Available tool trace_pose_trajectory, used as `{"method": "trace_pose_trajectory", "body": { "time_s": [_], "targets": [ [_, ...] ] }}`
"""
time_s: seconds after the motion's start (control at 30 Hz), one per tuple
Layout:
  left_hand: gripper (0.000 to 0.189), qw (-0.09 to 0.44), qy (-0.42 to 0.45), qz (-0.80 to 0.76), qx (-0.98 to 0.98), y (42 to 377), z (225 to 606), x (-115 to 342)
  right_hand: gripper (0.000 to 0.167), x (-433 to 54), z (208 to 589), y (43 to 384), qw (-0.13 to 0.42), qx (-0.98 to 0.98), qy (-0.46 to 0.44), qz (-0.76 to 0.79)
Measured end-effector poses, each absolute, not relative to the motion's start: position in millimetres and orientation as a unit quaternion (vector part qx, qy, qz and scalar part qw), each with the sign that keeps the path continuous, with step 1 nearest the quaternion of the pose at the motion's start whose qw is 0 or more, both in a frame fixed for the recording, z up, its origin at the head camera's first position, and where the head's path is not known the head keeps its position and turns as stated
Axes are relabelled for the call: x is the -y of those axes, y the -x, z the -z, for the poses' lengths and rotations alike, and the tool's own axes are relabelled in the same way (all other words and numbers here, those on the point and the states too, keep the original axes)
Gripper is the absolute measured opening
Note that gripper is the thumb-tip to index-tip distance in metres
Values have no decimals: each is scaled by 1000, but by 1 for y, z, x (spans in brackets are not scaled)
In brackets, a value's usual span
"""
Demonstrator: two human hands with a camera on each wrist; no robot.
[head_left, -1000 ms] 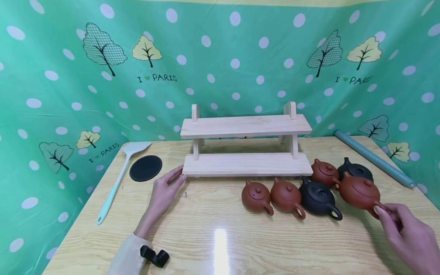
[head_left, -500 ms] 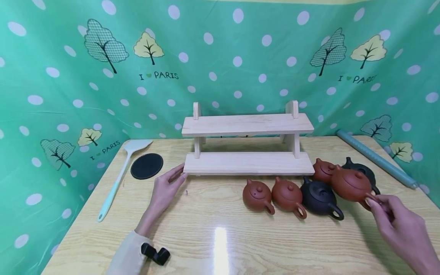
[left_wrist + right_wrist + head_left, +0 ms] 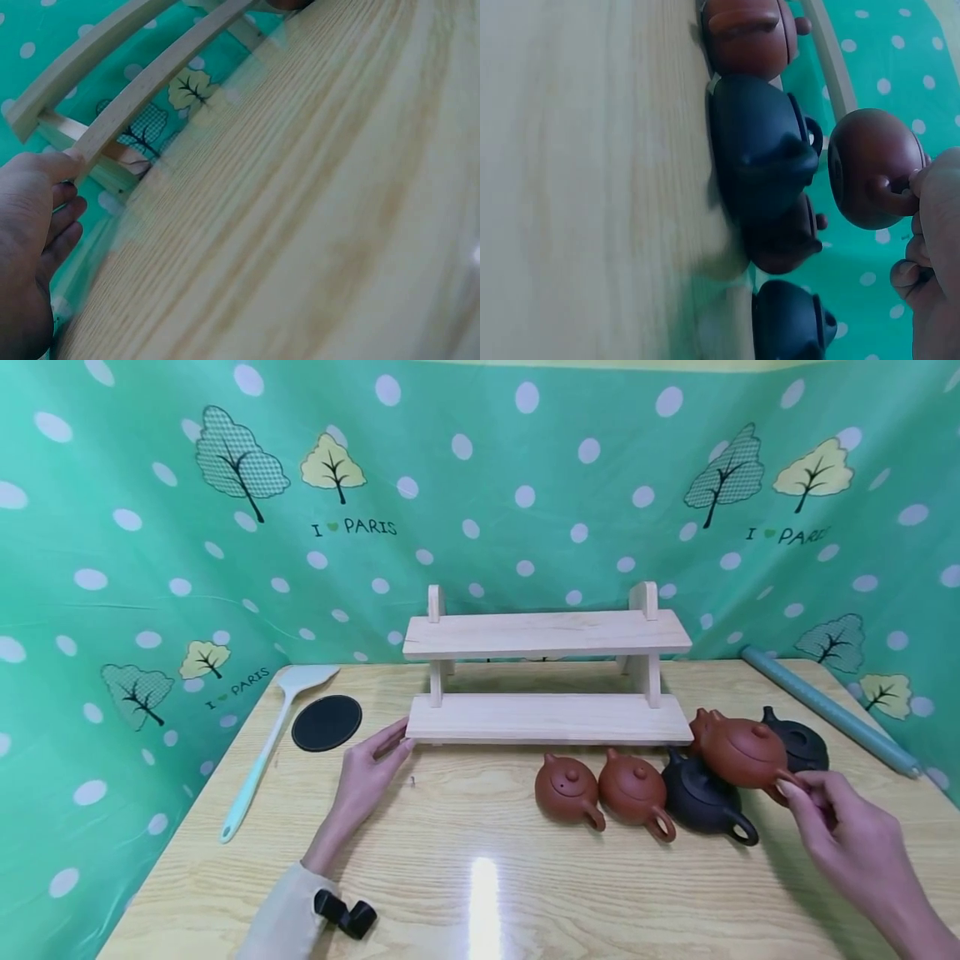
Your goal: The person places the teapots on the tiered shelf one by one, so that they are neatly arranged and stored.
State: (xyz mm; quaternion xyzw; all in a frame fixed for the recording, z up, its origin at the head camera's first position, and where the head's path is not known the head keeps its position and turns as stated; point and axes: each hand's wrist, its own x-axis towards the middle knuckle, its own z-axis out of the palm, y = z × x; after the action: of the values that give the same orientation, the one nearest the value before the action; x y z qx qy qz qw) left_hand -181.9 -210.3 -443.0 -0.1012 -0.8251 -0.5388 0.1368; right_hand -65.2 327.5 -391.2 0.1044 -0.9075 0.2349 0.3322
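Observation:
By its handle my right hand (image 3: 851, 835) holds a reddish-brown clay teapot (image 3: 746, 752), raised above the table with its spout toward the shelf. In the right wrist view the held teapot (image 3: 874, 169) hangs clear of a black teapot (image 3: 757, 142). My left hand (image 3: 367, 777) grips the left end of the lower board of a two-tier wooden shelf (image 3: 547, 718); the left wrist view has the thumb against the board's corner. Two brown teapots (image 3: 567, 789) (image 3: 633, 787) and a black teapot (image 3: 705, 797) stand in front of the shelf. Another brown teapot is mostly hidden behind the held one.
A second black teapot (image 3: 802, 743) stands at the right, near a teal rolled tube (image 3: 832, 710). On the left lie a pale blue spatula (image 3: 258, 760) and a black round coaster (image 3: 327, 723). A green dotted cloth (image 3: 517, 527) hangs behind the table.
My right hand has carried the brown teapot leftward and a little farther in, toward the shelf's right end. My left hand has stayed at the shelf's left end.

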Motion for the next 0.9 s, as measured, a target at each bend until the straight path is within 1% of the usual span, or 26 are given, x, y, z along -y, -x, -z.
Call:
{"method": "trace_pose_trajectory", "body": {
  "time_s": [0.27, 0.4, 0.53, 0.6, 0.77, 0.9],
  "targets": [
    [42, 138, 103, 536, 826, 181, 443, 210, 9, -316, 387, 73, 337, 897, -144, -249],
    [42, 143, 106, 534, 826, 182, 444, 210, 13, -312, 386, 78, 344, 888, -168, -256],
    [42, 141, 106, 537, 825, 182, 445, 210, 12, -305, 382, 82, 347, 884, -179, -256],
    [42, 140, 106, 537, 825, 182, 445, 210, 14, -302, 381, 85, 348, 882, -184, -258],
    [41, 143, 107, 537, 825, 181, 445, 211, 29, -294, 379, 92, 346, 879, -193, -265],
    [41, 141, 102, 534, 827, 181, 445, 211, 31, -289, 379, 97, 344, 877, -200, -269]
  ]
}}
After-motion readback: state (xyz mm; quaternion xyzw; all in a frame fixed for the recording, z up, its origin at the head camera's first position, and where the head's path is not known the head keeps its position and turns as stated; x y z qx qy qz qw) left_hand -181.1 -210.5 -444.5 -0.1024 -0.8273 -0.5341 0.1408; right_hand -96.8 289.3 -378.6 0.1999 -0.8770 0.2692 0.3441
